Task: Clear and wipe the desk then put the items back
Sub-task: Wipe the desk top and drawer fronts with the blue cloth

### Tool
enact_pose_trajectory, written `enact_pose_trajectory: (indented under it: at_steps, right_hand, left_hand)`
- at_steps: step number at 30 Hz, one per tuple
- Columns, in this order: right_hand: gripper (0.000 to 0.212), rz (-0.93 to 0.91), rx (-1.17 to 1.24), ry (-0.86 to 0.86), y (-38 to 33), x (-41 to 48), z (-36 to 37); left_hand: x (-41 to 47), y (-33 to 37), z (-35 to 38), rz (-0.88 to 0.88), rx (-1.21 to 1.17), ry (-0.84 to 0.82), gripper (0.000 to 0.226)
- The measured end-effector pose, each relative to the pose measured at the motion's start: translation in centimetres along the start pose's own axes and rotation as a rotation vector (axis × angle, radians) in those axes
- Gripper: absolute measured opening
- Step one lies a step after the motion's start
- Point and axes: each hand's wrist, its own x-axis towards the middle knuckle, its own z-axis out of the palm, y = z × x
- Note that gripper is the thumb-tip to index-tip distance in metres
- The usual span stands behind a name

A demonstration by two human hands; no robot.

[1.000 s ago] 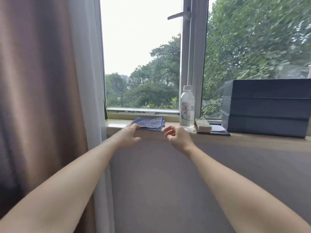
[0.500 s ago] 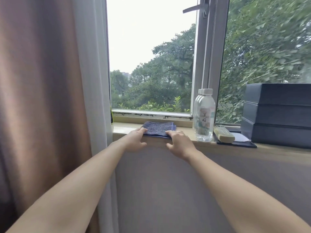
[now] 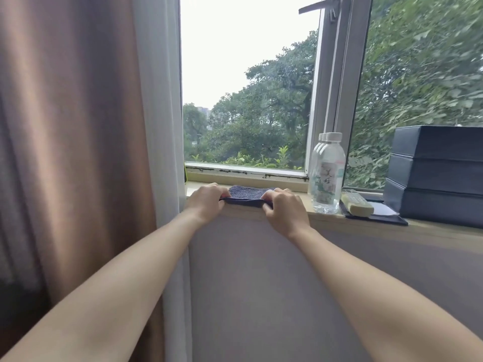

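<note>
My left hand (image 3: 206, 202) and right hand (image 3: 283, 209), reaching open 1 second ago, now pinch the near corners of the folded dark-blue terry cloth (image 3: 245, 193) at 12 o'clock on the pale ledge (image 3: 326, 218), so wiping can likely begin.

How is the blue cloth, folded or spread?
Folded: the blue cloth shows a thick layered near edge, pinched by left hand and right hand.

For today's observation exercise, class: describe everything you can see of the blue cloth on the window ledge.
The blue cloth is dark blue with a towelling texture, folded flat in layers. It lies at the front edge of the window ledge, left of the water bottles. The left hand pinches its near left corner, the right hand its near right corner.
</note>
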Motion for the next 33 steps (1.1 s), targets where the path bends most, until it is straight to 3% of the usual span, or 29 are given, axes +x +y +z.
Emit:
enact_pose_trajectory:
  at_steps: [7, 13, 26, 33]
  right_hand:
    - [0.024, -0.045, 0.112, 0.047, -4.0, -1.8, -0.8]
    - [0.024, -0.118, 0.209, 0.057, -8.3, -3.2, -1.3]
    - [0.015, -0.293, 0.487, -0.216, -20.7, -6.6, 2.6]
    - [0.012, -0.366, 0.535, -0.339, -29.7, -7.1, 6.0]
  left_hand:
    - [-3.8, -1.4, -4.7, 0.004, 0.067, -0.014, 0.027]
    - [-8.4, -3.3, -8.6, -0.077, 0.063, 0.073, 0.024]
    - [-21.5, -11.3, -16.8, -0.314, 0.079, -0.066, 0.016]
    - [-27.1, -18.2, -20.5, -0.514, -0.056, 0.02, 0.011]
